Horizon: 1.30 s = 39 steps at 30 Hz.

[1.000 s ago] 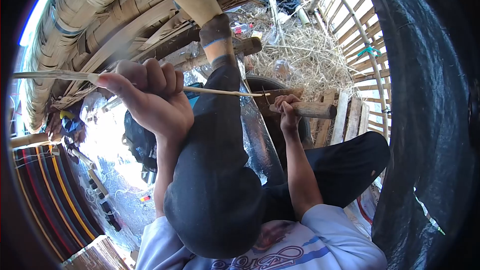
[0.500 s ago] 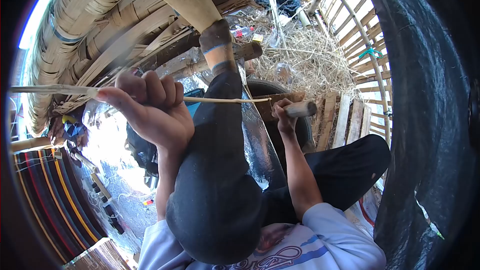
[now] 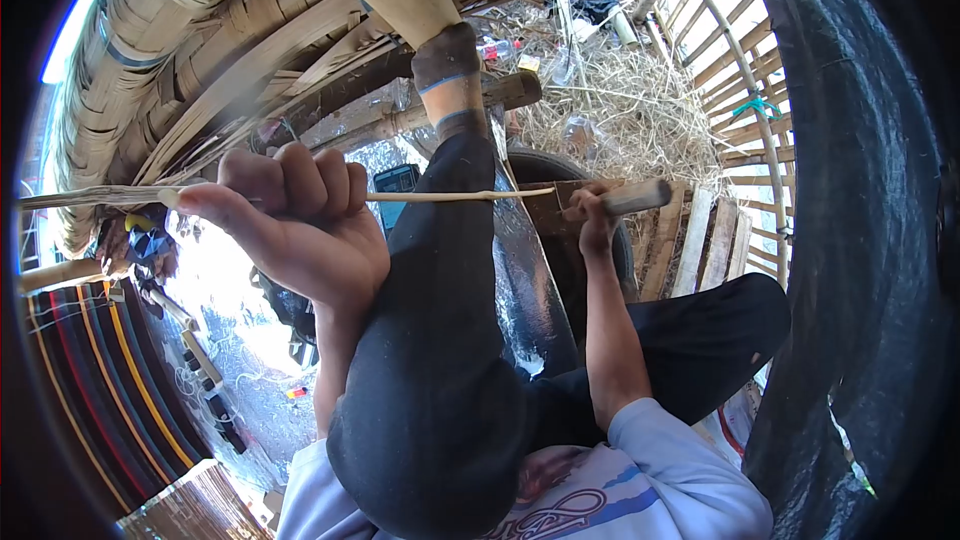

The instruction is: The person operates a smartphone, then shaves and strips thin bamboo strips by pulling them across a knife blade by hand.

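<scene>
My left hand [image 3: 295, 212] is closed around a thin, pale stick [image 3: 440, 197] that looks like bamboo. Its thumb points left along pale, flat fibre-like strips [image 3: 95, 197] that stick out on that side. To the right, the stick crosses over my raised, dark-trousered leg, and its tip ends just short of my right hand [image 3: 594, 217]. The fingers of that hand are wrapped round a tool with a thick, round wooden handle [image 3: 640, 197]. What the tool's working end looks like, I cannot make out. A dark round tub [image 3: 622, 250] lies beneath that hand.
Woven bamboo [image 3: 190, 10] curves across the upper left. Wooden slats [image 3: 700, 240] and straw [image 3: 640, 110] lie beyond the tub. Black plastic sheeting [image 3: 850, 190] hangs at the right. A phone-like dark object [image 3: 397, 178] sits behind my leg. Striped cloth [image 3: 100, 370] is at lower left.
The view has shifted slightly, moving the background right. My right hand and the tool handle have moved a little right, away from the stick's tip. My left hand keeps its grip.
</scene>
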Available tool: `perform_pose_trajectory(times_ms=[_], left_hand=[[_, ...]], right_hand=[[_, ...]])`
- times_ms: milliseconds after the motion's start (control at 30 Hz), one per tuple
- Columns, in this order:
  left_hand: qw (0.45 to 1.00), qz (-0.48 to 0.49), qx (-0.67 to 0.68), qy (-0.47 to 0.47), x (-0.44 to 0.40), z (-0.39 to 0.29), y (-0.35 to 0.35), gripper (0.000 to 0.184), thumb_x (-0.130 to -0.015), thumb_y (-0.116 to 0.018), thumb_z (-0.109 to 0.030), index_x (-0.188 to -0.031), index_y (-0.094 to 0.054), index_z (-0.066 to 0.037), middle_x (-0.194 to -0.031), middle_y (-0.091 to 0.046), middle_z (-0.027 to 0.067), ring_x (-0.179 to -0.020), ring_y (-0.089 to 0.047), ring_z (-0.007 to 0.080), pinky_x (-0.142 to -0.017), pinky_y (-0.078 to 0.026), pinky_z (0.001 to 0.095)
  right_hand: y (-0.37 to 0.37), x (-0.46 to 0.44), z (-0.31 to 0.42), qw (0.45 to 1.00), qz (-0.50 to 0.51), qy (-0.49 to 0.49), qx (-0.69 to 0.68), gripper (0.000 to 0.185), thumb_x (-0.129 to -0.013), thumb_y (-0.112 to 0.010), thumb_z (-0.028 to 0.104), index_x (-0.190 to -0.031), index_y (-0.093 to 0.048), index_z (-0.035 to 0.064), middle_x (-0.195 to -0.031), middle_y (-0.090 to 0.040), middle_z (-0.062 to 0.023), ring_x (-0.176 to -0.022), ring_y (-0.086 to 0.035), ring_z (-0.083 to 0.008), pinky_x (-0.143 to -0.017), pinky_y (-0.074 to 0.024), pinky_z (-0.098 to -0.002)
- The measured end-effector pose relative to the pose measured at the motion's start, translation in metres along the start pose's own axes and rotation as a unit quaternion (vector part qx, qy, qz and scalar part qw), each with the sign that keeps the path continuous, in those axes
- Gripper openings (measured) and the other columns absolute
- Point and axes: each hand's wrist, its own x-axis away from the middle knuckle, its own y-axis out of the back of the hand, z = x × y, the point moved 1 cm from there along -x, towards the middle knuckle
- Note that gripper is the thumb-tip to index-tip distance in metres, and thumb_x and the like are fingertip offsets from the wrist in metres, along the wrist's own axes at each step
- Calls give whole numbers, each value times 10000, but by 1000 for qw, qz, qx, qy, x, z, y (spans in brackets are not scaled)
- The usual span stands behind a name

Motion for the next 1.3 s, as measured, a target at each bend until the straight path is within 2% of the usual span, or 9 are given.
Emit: perform_pose_trajectory(times_ms=[100, 267, 400, 533, 633, 767, 833, 1133, 1300], left_hand=[[1000, 5, 21, 5, -4, 1, 6, 537, -850, -441, -609, -606, -239, -174, -493, -134, -60, -458, -83, 62, -409, -82, 257], [1000, -6, 0, -4, -8, 3, 2, 540, -865, -367, -634, -628, -250, -163, -479, -126, -46, -444, -60, 68, -403, -56, 266], [1000, 3, 6, -3, -5, 1, -1, 541, -865, -367, -633, -626, -244, -163, -480, -127, -46, -444, -58, 67, -403, -56, 265], [1000, -6, 8, 5, -1, 1, 2, 543, -860, -384, -631, -627, -231, -165, -483, -139, -45, -448, -70, 66, -405, -59, 263], [1000, 5, 8, 6, -5, 2, -5, 544, -857, -385, -634, -630, -236, -163, -489, -139, -44, -451, -73, 68, -404, -64, 265], [1000, -4, -5, 1, -5, 1, -3, 544, -859, -378, -634, -630, -238, -161, -488, -141, -42, -451, -68, 69, -403, -64, 266], [1000, 13, 1, 6, -5, 1, 2, 552, -840, -443, -621, -601, -222, -175, -489, -126, -60, -468, -86, 63, -416, -88, 260], [1000, 19, -3, 10, -4, 0, 1, 553, -848, -430, -620, -595, -220, -177, -484, -135, -66, -455, -92, 56, -412, -91, 258], [1000, 19, -4, 3, -7, 3, -3, 556, -846, -432, -622, -596, -216, -175, -490, -137, -62, -454, -90, 58, -413, -88, 256]], right_hand=[[2, 0, 16, 986, 76, 107, -108, 170, -752, -490, 86, -614, -393, 69, -592, -441, -25, -548, -397, -110, -537, -346, -244], [-4, 2, 17, 982, 101, 125, -96, 151, -743, -475, 73, -611, -401, 66, -566, -438, -32, -548, -395, -107, -539, -336, -236], [-11, 3, 31, 991, 61, 81, -86, 166, -747, -496, 77, -601, -419, 59, -567, -447, -33, -539, -403, -96, -520, -334, -239], [-15, 17, 31, 981, 135, 118, -77, 156, -773, -463, 99, -634, -396, 72, -554, -410, -27, -513, -383, -116, -596, -365, -265], [-1, 5, -9, 989, 90, 79, 81, 163, -787, -473, 90, -643, -398, 72, -563, -427, -31, -515, -378, -107, -553, -345, -237], [-6, -1, 24, 987, 85, 100, -96, 147, -767, -453, 55, -639, -382, 69, -552, -394, -32, -526, -376, -124, -549, -340, -271], [-10, 1, 20, 986, 97, 96, -95, 153, -757, -470, 65, -624, -395, 67, -569, -429, -37, -535, -390, -111, -547, -347, -259], [-17, -1, 38, 981, 141, 96, -90, 122, -745, -498, 77, -637, -449, 50, -584, -466, -41, -559, -421, -101, -532, -355, -240], [-20, 2, 30, 989, 95, 96, -67, 143, -747, -503, 98, -627, -434, 62, -593, -482, -46, -550, -422, -100, -517, -336, -237]])
